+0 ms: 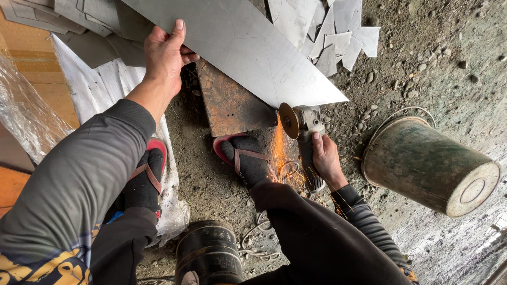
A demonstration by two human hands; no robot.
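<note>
We are in the middle of a cut: our right hand is wrapped tight around the body of the angle grinder, whose disc bites the near edge of the large metal sheet just above that grip, throwing orange sparks down toward our sandalled right foot. Our left hand lies pressed flat on the sheet's far-left edge, thumb on top and fingers curled under, holding it steady. The sheet rests on a rusty steel block between the two hands. Offcuts lie scattered beyond the sheet, and a tipped metal bucket sits to the right of the grinder hand. As we judge it, the next move calls for steady pressure from the left hand while the disc is fed evenly along the line, keeping sparks off the foot.
</note>
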